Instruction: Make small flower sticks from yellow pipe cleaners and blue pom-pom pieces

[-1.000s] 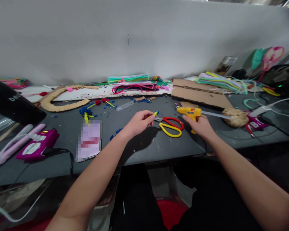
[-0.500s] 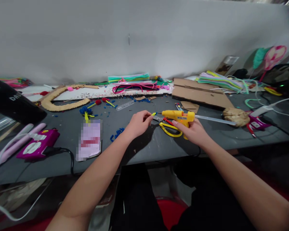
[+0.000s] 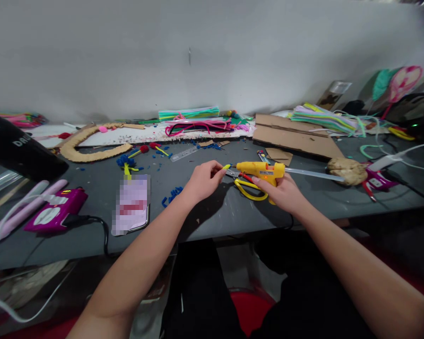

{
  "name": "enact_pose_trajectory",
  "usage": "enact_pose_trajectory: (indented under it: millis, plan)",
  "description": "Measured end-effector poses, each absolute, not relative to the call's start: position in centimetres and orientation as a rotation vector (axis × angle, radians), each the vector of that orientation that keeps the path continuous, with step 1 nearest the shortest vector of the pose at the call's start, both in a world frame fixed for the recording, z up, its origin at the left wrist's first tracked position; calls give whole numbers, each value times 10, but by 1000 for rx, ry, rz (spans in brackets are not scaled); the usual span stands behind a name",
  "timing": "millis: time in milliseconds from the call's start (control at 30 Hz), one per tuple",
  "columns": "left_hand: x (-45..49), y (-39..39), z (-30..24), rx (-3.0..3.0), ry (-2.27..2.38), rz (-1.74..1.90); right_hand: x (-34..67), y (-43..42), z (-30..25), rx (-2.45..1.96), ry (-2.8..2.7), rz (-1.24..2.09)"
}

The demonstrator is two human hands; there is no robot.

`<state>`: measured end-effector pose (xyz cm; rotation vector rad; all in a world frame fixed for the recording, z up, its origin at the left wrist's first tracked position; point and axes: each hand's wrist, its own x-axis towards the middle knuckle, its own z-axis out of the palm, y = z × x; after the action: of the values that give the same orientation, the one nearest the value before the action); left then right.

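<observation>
A short yellow-green fuzzy piece, apparently pipe cleaner (image 3: 226, 166), is pinched between the fingertips of my left hand (image 3: 207, 181). My right hand (image 3: 283, 192) grips a yellow hot glue gun (image 3: 259, 168) by its handle. The gun's nozzle points left, close to the tip of the fuzzy piece; whether they touch I cannot tell. From its rear a long clear glue stick (image 3: 313, 174) sticks out to the right. Scissors (image 3: 251, 193) with yellow and red handles lie on the grey table below the gun, partly covered by it and my right hand.
Cut blue pieces (image 3: 172, 196) and a phone (image 3: 133, 202) lie left of my hands. Farther left are a purple box (image 3: 58, 214) with a cable and a black bottle (image 3: 21, 148). Cardboard (image 3: 297, 136) and pipe-cleaner bundles (image 3: 325, 118) lie behind. A clear ruler (image 3: 183, 154) lies mid-table.
My left hand stays almost still with the fuzzy piece. The glue gun in my right hand has shifted very slightly left, its nozzle still beside the piece.
</observation>
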<state>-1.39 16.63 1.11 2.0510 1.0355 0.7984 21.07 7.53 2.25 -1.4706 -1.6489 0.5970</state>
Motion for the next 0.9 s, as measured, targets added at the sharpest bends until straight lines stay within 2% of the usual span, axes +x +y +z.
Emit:
enact_pose_trajectory:
  millis: [900]
  plan:
    - [-12, 164, 12, 2060, 1045, 811, 214, 75, 25, -1509, -1710, 554]
